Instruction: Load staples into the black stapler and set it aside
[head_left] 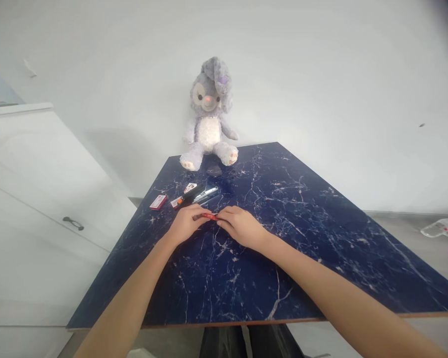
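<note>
My left hand (182, 226) and my right hand (242, 228) meet over the middle of the table. Between them is a slim red piece (210, 216) with pale marks, too small to name; its left end looks dark brown. The fingers of each hand are closed on one end of it. Just beyond my left hand lie a black and orange tool (189, 195) and a silver, pen-like item (206, 194). Small white and red boxes (190, 187) are beside them. Farther left rests a flat red and white box (159, 202).
A grey plush rabbit (209, 132) sits at the far edge of the blue marbled table (298, 238), against the wall. White cabinets (33, 209) stand to the left. On the floor at right lies a clear plastic item (442, 227).
</note>
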The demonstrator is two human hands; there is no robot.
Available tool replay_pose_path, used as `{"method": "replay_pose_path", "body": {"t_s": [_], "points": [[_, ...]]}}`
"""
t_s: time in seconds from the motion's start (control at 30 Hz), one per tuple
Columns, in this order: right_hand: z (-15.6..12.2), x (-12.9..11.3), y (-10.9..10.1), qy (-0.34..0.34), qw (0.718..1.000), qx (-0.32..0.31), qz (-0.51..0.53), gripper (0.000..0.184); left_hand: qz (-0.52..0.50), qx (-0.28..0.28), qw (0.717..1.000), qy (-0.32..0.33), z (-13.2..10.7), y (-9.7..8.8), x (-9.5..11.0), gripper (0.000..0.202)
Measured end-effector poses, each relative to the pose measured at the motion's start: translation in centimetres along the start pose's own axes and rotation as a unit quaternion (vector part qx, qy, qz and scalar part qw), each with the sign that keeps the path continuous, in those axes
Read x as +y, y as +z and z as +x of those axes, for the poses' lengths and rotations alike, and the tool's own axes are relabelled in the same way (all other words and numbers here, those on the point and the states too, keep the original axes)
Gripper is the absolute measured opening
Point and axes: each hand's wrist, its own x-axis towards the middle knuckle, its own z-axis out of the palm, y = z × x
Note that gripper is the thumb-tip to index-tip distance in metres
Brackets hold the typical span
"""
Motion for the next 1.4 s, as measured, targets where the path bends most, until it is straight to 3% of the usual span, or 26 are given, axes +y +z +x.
{"method": "replay_pose_path", "body": {"t_s": [0.33, 1.07, 1.4], "points": [[0.0, 0.3, 0.1, -0.009, 0.997, 0.024, 0.072, 0.015, -0.011, -0.019, 1.000, 0.008, 0.1, -0.2, 0.1, 0.020], [0.0, -0.4, 0.5, -0.030, 0.998, 0.042, 0.026, 0.015, -0.002, -0.015, 1.000, 0.025, 0.2, -0.2, -0.7, 0.019], [0.3, -0.2, -0.4, 0.071, 0.983, 0.116, 0.124, 0.019, 0.027, 0.033, 0.999, -0.009, 0.1, 0.0, 0.6, 0.028]]}}
